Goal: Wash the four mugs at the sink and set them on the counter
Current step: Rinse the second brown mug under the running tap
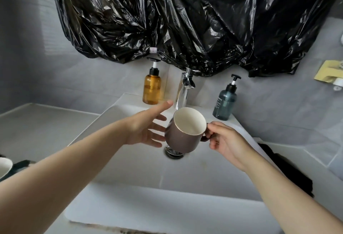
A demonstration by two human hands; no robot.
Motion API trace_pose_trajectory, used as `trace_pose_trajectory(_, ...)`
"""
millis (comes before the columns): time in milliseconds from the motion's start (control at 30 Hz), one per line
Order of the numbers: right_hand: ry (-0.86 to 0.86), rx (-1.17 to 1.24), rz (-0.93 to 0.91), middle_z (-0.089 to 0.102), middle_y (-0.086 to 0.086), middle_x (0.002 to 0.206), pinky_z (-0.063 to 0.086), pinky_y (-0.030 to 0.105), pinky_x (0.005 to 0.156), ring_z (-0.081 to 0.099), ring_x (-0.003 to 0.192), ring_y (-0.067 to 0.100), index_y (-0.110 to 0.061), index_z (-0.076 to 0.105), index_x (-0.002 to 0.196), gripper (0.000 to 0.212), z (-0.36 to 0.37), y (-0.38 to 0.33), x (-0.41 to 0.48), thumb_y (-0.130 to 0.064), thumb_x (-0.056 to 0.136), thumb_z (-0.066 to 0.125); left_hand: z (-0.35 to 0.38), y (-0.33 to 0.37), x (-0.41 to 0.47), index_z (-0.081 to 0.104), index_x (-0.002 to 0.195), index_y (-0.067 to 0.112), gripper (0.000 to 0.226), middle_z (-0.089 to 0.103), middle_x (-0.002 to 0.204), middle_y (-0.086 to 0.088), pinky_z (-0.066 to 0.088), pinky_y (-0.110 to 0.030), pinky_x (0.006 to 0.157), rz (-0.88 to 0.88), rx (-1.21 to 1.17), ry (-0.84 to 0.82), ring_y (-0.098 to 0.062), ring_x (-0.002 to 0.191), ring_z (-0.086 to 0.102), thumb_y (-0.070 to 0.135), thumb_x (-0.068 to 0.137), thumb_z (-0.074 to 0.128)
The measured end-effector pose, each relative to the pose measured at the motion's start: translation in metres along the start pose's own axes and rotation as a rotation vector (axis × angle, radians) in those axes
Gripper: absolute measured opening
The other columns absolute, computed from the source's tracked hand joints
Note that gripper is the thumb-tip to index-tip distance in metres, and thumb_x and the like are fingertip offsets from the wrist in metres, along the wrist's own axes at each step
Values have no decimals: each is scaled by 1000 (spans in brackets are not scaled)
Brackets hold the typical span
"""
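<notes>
A brown mug (pixel 182 138) with a white inside hangs tilted over the white sink (pixel 130 163), just below the chrome faucet (pixel 184 89). My right hand (pixel 225 141) grips its handle from the right. My left hand (pixel 146 126) reaches in from the left with spread, straight fingers, its fingertips close to the mug's left side and one finger pointing toward the faucet. I cannot tell if it touches the mug. Part of another mug (pixel 4 167), dark with a white inside, shows at the left edge on the counter.
An amber pump bottle (pixel 151 88) stands left of the faucet, a teal pump bottle (pixel 225 102) to its right. Black plastic sheeting (pixel 185 20) hangs above. The drain (pixel 174 153) lies under the mug. A grey counter (pixel 37 128) extends left; a dark cloth (pixel 285 168) lies right.
</notes>
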State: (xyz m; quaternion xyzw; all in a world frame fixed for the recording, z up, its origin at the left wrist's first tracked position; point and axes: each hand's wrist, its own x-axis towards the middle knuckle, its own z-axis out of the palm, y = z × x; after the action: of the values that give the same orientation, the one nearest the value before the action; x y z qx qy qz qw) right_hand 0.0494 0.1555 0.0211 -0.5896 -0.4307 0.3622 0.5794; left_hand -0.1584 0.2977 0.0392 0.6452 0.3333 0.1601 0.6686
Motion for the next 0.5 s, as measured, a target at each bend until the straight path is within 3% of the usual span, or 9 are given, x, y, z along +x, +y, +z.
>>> trace_pose_trajectory(133,-15,37,-14,56,0,71,33,25,60,38,76,27,-13,51,71,22,6,2,19,-22,89,61,-2,14,15,56,122,19,74,63,102,-16,56,-51,93,-25,23,-79,-30,75,71,62,63,70)
trace_pose_trajectory(233,-6,50,-18,59,2,75,34,25,60,38,81,29,-12,54,74,22,5,3,29,-23,92,59,-7,12,27,58,117,17,66,62,102,-19,55,-50,94,-34,-42,-98,-35,79,71,50,63,77)
trace_pose_trajectory(367,62,-11,2,65,5,90,40,26,60,45,65,19,-7,62,94,20,8,3,41,-26,98,56,-7,2,44,55,114,10,79,64,99,-25,61,-46,77,-77,-156,-34,-39,79,72,51,52,83)
trace_pose_trajectory(500,297,-164,-118,66,2,103,46,26,64,57,74,15,-15,64,101,15,5,-3,57,-26,99,53,-5,0,51,53,112,10,53,60,101,-23,63,-45,72,-74,-237,80,-36,79,70,48,82,73)
